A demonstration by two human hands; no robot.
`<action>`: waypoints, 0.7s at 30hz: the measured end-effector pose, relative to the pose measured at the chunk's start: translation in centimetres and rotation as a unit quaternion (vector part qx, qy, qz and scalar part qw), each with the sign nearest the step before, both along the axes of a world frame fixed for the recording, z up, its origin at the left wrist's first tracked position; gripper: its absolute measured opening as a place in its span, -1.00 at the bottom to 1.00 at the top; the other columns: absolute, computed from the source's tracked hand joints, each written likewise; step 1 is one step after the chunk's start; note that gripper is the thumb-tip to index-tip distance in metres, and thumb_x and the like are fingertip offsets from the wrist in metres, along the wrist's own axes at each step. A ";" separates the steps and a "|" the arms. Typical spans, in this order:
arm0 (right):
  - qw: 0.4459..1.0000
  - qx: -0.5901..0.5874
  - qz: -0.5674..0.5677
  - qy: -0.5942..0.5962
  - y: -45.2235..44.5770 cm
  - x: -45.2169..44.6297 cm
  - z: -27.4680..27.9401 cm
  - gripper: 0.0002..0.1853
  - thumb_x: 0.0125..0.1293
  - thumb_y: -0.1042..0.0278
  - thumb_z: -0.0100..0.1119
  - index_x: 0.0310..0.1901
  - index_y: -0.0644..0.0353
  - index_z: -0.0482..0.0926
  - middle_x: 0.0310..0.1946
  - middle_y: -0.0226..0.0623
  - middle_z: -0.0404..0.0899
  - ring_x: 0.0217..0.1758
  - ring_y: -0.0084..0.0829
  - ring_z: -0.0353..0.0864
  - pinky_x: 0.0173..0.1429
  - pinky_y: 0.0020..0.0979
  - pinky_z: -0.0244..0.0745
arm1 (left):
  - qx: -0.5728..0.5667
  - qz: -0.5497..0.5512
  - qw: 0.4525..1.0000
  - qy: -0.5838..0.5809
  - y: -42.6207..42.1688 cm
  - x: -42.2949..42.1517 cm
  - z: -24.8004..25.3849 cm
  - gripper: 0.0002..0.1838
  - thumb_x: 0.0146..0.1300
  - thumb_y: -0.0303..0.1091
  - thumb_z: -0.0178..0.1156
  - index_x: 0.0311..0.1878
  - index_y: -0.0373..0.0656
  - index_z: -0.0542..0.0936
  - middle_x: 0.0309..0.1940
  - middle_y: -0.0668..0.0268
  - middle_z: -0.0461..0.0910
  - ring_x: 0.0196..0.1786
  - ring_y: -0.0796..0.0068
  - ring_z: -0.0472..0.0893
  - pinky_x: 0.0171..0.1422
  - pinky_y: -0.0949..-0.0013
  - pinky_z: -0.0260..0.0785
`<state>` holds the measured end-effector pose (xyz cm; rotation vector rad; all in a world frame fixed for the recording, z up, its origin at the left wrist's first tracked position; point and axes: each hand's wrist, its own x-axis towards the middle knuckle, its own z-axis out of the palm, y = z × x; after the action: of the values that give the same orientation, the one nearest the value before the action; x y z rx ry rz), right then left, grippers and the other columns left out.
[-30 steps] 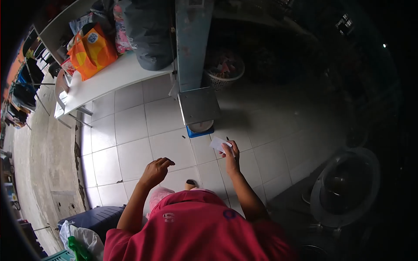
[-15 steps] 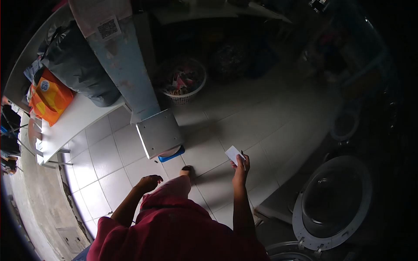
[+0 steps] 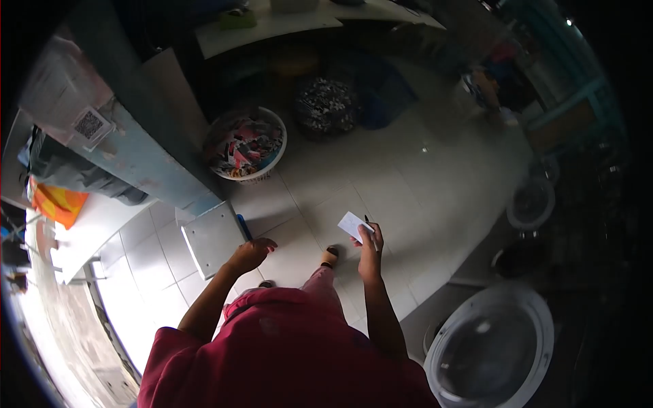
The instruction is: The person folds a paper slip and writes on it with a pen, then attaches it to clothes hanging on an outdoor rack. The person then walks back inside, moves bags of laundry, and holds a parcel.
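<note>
My right hand is closed on a small white sheet of paper, thumb on top. Faint marks show on the paper, but I cannot read them. A dark, thin pen sticks up from the same hand, beside the paper. My left hand hangs in front of my body with its fingers loosely bent and slightly apart, and I see nothing in it. Behind it in the view is a small white table top against the pillar.
A white basket full of colourful scraps stands on the tiled floor, near a dark bag. A blue pillar rises at the left. Round washer doors stand open at the right. A long white table is at the back.
I have stepped forward and my view has turned right. The basket and bag look closer and brighter. The pillar has shifted left. My right hand still holds the paper and pen.
</note>
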<state>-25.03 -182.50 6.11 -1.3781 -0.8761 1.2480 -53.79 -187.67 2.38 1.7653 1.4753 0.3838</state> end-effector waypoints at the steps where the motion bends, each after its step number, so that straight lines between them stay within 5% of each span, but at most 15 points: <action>1: 0.999 0.008 0.034 0.014 2.2 0.4 0.0 -0.75 0.15 0.19 0.09 -0.28 0.19 0.39 -0.44 -0.35 0.50 -0.46 -0.59 0.46 -0.38 -0.56 0.30 | 0.006 0.022 1.000 0.000 1.1 1.3 0.0 -0.76 0.14 -0.46 -0.08 -0.15 -0.14 0.51 -0.23 0.25 0.56 -0.15 0.34 0.56 -0.11 0.32 0.42; 4: 0.989 0.015 0.147 0.019 7.1 0.6 2.5 -0.77 0.16 0.20 0.09 -0.30 0.18 0.38 -0.45 -0.36 0.50 -0.47 -0.59 0.46 -0.37 -0.57 0.30 | 0.061 0.063 0.985 -0.147 3.8 4.6 2.1 -0.75 0.19 -0.38 -0.02 -0.06 -0.18 0.46 -0.21 0.24 0.55 -0.14 0.42 0.55 -0.12 0.37 0.41; 6: 0.970 0.045 0.237 0.029 9.6 1.4 4.4 -0.74 0.17 0.16 0.07 -0.28 0.20 0.39 -0.43 -0.37 0.47 -0.45 -0.60 0.46 -0.37 -0.58 0.29 | -0.023 0.220 0.912 -0.346 6.7 8.8 6.6 -0.67 0.19 -0.31 0.05 0.01 -0.20 0.40 -0.17 0.24 0.52 -0.11 0.49 0.51 -0.11 0.45 0.36; 13: 0.928 0.060 0.369 -0.013 17.1 2.8 6.8 -0.73 0.18 0.17 0.08 -0.26 0.23 0.40 -0.43 -0.37 0.47 -0.43 -0.61 0.47 -0.34 -0.58 0.34 | 0.037 0.241 0.872 -0.424 15.5 14.6 10.1 -0.59 0.12 -0.41 0.12 0.05 -0.23 0.33 -0.25 0.34 0.44 -0.15 0.61 0.42 -0.09 0.52 0.30; 16: 0.915 0.066 0.397 -0.015 20.2 3.0 5.8 -0.71 0.17 0.15 0.09 -0.24 0.22 0.40 -0.42 -0.40 0.47 -0.43 -0.62 0.46 -0.34 -0.59 0.33 | 0.029 0.260 0.904 -0.338 18.4 14.9 9.3 -0.61 0.09 -0.41 0.15 0.01 -0.24 0.37 -0.26 0.34 0.49 -0.19 0.60 0.45 -0.07 0.49 0.29; 21: 0.938 0.045 0.343 0.011 25.6 1.8 4.9 -0.72 0.17 0.15 0.08 -0.22 0.17 0.40 -0.39 -0.43 0.47 -0.36 -0.63 0.43 -0.31 -0.58 0.29 | 0.020 0.334 0.852 -0.402 24.1 14.0 8.4 -0.66 0.06 -0.47 0.13 -0.05 -0.22 0.38 -0.31 0.35 0.48 -0.23 0.61 0.46 -0.16 0.51 0.31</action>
<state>-23.19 -156.88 10.97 -1.0026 -1.4506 1.7078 -39.81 -163.57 10.82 0.8351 1.3667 1.3325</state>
